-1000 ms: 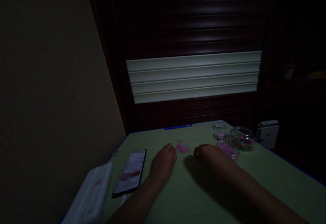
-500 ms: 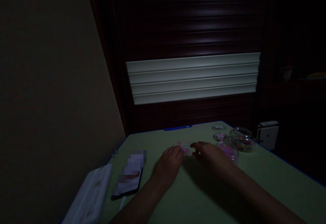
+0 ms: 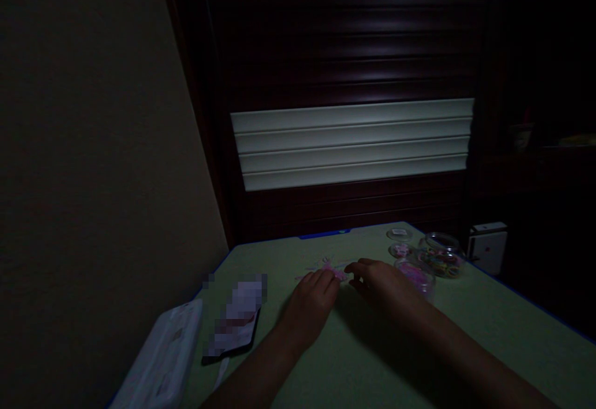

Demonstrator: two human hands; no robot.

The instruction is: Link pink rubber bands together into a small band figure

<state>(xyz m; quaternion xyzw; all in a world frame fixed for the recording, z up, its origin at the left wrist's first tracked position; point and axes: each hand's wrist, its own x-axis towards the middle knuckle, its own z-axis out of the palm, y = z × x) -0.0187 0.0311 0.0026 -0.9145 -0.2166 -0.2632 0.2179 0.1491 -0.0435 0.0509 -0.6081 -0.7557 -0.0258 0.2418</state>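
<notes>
A small heap of thin pink pieces, which look like little elastic bands, lies on the green tabletop. My left hand rests over its near side, fingers together and bent down onto the pink pieces; its fingertips are partly hidden. Just right of the heap is my right hand, thumb and index finger curved with a gap between them. I see nothing clear in that gap. Beside the right hand stands a clear jar with pink contents, partly covered by the wrist.
A larger clear jar of coloured bands stands behind the pink one, near a small dish and a clear lid. To the left lie a phone and a long white case. A slatted panel rises behind the table.
My left hand has shifted slightly right over the pink pieces, covering more of them. My right hand has barely moved, slightly left. The view has shifted a little.
</notes>
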